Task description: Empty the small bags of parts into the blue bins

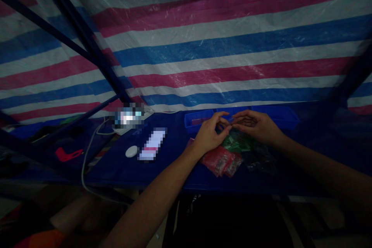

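The right hand (257, 126) pinches a bit of clear plastic (231, 120) just above the green bags (238, 143) and red bags (218, 161) on the table (114, 162); the left hand (211, 132) curls half-open beside it, its grip too dim to tell.

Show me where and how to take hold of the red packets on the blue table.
I'd pinch the red packets at their near end, coming from the near side of the table. They overlap, and that end is exposed, while green packets crowd the far end.
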The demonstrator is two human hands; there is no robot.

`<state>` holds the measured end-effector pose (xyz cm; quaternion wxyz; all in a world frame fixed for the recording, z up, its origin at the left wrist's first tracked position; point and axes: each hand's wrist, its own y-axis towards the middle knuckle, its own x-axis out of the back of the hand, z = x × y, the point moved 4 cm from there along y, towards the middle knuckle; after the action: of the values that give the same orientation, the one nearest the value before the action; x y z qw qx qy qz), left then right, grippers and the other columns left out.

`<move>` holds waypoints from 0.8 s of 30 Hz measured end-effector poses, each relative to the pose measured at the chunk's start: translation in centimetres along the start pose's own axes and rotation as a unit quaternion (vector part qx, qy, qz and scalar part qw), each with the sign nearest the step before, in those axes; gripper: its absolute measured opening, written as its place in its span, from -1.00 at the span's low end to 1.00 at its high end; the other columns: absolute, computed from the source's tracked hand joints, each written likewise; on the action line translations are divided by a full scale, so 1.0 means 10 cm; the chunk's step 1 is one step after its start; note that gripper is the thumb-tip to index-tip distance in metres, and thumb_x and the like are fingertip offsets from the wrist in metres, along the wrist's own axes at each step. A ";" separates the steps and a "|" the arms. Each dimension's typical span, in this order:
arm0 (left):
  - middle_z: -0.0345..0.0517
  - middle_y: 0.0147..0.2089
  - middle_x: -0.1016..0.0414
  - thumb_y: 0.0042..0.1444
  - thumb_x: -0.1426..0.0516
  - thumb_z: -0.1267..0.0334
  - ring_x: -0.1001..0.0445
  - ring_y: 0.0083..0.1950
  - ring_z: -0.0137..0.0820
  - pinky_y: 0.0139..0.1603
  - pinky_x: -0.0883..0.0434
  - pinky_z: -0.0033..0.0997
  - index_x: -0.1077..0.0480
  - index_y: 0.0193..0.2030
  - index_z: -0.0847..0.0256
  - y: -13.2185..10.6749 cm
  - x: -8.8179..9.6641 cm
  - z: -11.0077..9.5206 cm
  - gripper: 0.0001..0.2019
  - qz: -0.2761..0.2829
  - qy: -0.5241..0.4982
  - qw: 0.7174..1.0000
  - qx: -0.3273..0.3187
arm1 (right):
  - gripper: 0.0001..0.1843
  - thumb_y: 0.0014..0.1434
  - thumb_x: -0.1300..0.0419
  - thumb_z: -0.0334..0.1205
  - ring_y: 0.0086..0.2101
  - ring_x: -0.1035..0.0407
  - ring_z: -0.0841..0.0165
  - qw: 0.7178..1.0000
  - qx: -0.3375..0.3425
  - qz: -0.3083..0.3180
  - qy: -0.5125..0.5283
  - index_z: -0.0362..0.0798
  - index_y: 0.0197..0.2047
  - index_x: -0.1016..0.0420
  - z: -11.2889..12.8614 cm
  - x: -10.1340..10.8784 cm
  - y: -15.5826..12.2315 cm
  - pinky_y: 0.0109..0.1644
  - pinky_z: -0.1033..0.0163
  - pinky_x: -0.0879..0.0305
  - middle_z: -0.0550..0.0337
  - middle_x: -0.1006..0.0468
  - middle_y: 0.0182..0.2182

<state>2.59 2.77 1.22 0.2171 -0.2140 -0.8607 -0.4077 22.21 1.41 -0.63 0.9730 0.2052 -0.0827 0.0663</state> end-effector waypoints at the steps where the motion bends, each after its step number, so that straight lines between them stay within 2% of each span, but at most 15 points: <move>1: -0.09 -0.08 -0.62 0.31 -0.21 0.27 -0.61 -0.13 -0.36 -0.03 -0.55 -0.30 -0.25 0.29 0.16 0.00 0.00 0.00 -0.55 0.000 -0.004 1.000 0.004 | -0.51 0.08 -0.50 0.00 -0.12 -0.63 0.16 1.000 0.000 -0.004 0.006 0.00 0.02 -0.55 0.00 0.00 0.00 0.11 -0.05 -0.57 0.03 -0.70 -0.12; 5: -0.08 -0.09 -0.63 0.33 -0.19 0.27 -0.62 -0.12 -0.36 0.00 -0.57 -0.28 -0.27 0.26 0.16 0.00 -0.01 -0.01 -0.60 -0.001 -0.012 1.000 0.007 | -0.52 0.07 -0.50 0.01 -0.13 -0.63 0.17 1.000 0.006 -0.017 0.012 0.01 -0.01 -0.56 0.02 -0.01 0.00 0.09 -0.03 -0.58 0.04 -0.70 -0.13; 10: -0.10 -0.11 -0.61 0.29 -0.16 0.36 -0.61 -0.13 -0.36 0.01 -0.56 -0.28 -0.28 0.22 0.17 0.01 0.01 -0.06 -0.63 -0.015 0.021 1.000 0.005 | -0.53 0.07 -0.50 0.02 -0.14 -0.64 0.16 1.000 0.003 -0.017 0.011 0.00 -0.02 -0.57 0.03 -0.02 0.00 0.09 -0.05 -0.58 0.03 -0.71 -0.16; 17: -0.09 -0.08 -0.57 0.19 -0.16 0.45 -0.60 -0.04 -0.30 0.09 -0.53 -0.24 -0.24 0.24 0.18 0.00 0.02 -0.09 -0.52 -0.020 0.102 0.994 -0.016 | -0.59 0.10 -0.46 -0.07 -0.11 -0.61 0.16 0.999 0.016 -0.019 -0.020 -0.02 -0.03 -0.53 0.00 -0.04 0.01 0.08 -0.02 -0.57 0.01 -0.67 -0.12; 24: -0.08 -0.07 -0.60 0.28 -0.17 0.39 -0.63 -0.07 -0.36 0.05 -0.56 -0.28 -0.22 0.28 0.17 0.01 0.00 -0.08 -0.54 -0.011 0.047 0.999 -0.017 | -0.63 0.11 -0.43 -0.15 -0.09 -0.60 0.17 1.000 0.020 -0.020 -0.012 -0.01 -0.03 -0.50 0.06 -0.03 0.00 0.08 -0.01 -0.56 0.03 -0.65 -0.13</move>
<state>2.79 2.15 1.73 0.2495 -0.1890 -0.8448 -0.4339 21.88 1.17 -0.13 0.9687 0.2270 -0.0892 0.0457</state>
